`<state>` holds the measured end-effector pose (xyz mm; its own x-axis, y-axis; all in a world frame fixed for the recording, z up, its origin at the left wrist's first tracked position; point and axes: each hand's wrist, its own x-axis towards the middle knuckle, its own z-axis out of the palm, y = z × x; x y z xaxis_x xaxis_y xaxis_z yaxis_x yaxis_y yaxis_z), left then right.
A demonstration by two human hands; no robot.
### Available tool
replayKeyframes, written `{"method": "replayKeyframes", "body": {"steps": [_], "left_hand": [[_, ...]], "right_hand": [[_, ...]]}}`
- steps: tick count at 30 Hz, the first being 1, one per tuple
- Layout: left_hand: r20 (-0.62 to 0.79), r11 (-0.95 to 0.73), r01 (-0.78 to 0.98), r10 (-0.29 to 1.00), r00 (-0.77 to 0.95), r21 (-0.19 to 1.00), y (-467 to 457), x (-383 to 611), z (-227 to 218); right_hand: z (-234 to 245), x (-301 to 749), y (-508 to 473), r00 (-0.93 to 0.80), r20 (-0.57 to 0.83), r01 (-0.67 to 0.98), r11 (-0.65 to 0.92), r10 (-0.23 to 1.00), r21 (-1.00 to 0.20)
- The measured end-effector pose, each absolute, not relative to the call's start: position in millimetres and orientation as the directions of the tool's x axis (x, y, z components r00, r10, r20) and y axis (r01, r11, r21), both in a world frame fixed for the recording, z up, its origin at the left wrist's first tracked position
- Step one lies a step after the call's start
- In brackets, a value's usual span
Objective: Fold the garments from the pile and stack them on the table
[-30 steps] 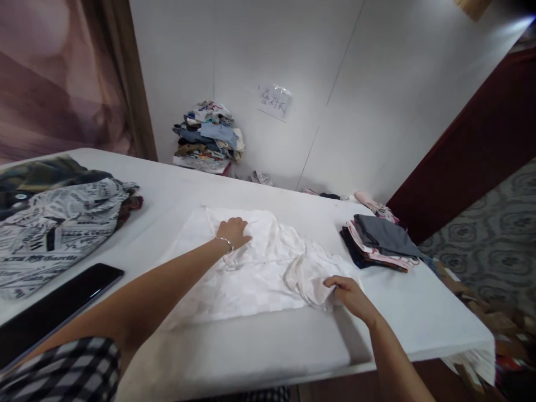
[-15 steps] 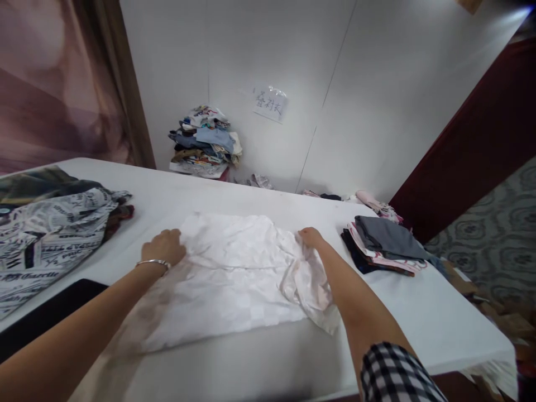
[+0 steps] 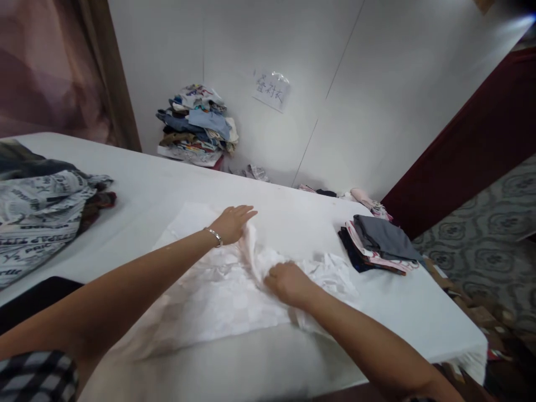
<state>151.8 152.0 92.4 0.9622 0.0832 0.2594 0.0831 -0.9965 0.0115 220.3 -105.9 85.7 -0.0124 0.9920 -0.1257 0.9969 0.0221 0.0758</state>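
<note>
A white garment (image 3: 218, 290) lies spread on the white table (image 3: 293, 223) in front of me. My left hand (image 3: 234, 221), with a thin bracelet at the wrist, rests flat on the garment's far edge, fingers stretched out. My right hand (image 3: 287, 282) is closed on a bunched fold of the same white cloth near the middle, pulled in over the garment. The cloth to the right of that hand lies crumpled.
A stack of folded clothes (image 3: 379, 243) sits at the table's right end. A heap of printed garments (image 3: 39, 209) lies at the left, with a dark flat object (image 3: 29, 298) near the front edge. A pile of clothes (image 3: 196, 125) stands against the white wall.
My right hand has drawn the garment's right side inward toward the middle, bunching it. My left hand moved from the left edge to the far middle and flattened.
</note>
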Motion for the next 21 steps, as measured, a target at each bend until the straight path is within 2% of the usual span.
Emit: {"method": "replayKeyframes", "body": {"steps": [2,5,7,9,11,16,21], "left_hand": [[0.196,-0.998,-0.045,-0.052,0.979,-0.04,144.8,147.9,91.2],[0.191,-0.984,-0.153,-0.169,0.967,-0.094,134.9,119.5,87.2],[0.272,-0.977,-0.187,-0.21,0.939,-0.108,125.8,91.7,82.3],[0.328,-0.969,-0.214,-0.243,0.913,-0.12,114.5,64.3,75.7],[0.352,-0.966,-0.226,-0.256,0.9,-0.125,102.9,42.6,68.6],[0.391,-0.97,-0.223,-0.243,0.888,-0.096,87.1,19.0,57.0],[0.383,-0.978,-0.208,-0.205,0.901,-0.033,95.6,11.6,47.9]], "right_hand": [[83.2,205.0,-121.3,-0.063,-0.181,0.998,0.057,0.981,-0.04],[91.8,212.6,-128.7,-0.017,-0.171,0.944,-0.041,0.985,-0.329],[100.7,233.8,-120.4,0.122,-0.068,0.839,-0.14,0.99,-0.525],[107.0,258.4,-101.5,0.317,0.006,0.725,-0.238,0.948,-0.646],[109.2,277.1,-73.8,0.444,-0.01,0.664,-0.336,0.896,-0.668],[100.3,273.6,6.3,0.498,-0.17,0.68,-0.505,0.85,-0.532],[87.3,241.3,47.1,0.436,-0.239,0.686,-0.493,0.867,-0.535]]}}
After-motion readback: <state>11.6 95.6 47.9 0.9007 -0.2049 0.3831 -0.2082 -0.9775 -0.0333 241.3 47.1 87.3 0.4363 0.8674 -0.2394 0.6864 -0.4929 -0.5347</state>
